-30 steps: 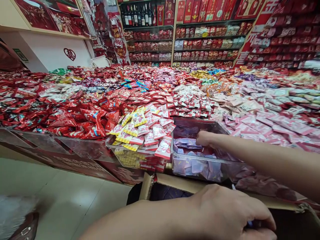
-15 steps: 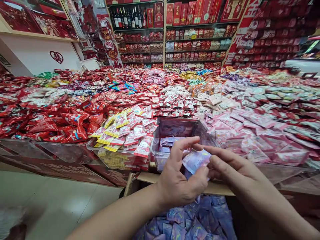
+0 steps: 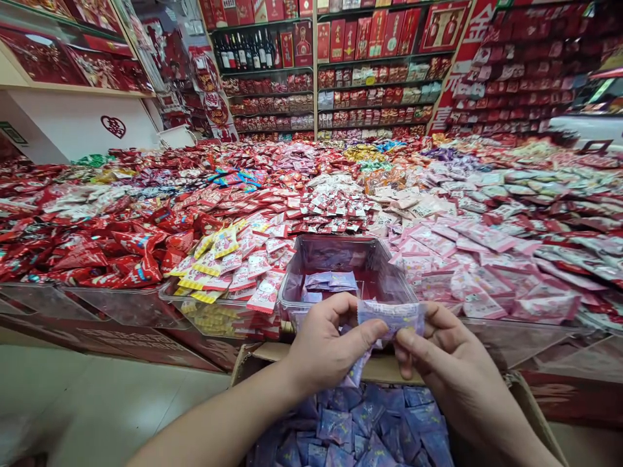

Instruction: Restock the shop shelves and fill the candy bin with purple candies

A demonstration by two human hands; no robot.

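Observation:
Purple candy packets [image 3: 396, 314] are held between my two hands, above the near rim of a clear plastic bin. My left hand [image 3: 331, 344] is closed on them, thumb on top, and one packet hangs below its fingers. With thumb and fingers, my right hand [image 3: 438, 344] pinches the right end of the upper packet. Inside the clear bin [image 3: 341, 243] several purple packets [image 3: 331, 281] lie flat near the left side. Below my hands stands an open cardboard box [image 3: 275, 351] filled with loose purple packets [image 3: 335, 425].
Yellow-and-white packets [image 3: 228, 259] heap up left of the bin, pink packets [image 3: 491, 259] to the right. Red packets [image 3: 111, 250] lie farther left. Shelves at the back hold bottles [image 3: 246, 52] and red boxes [image 3: 374, 35]. Tiled floor [image 3: 111, 383] shows at lower left.
The packet in my hands has turned and now lies level, stretched between both hands, with another hanging beneath. My hands have come slightly lower, and the view has shifted a little.

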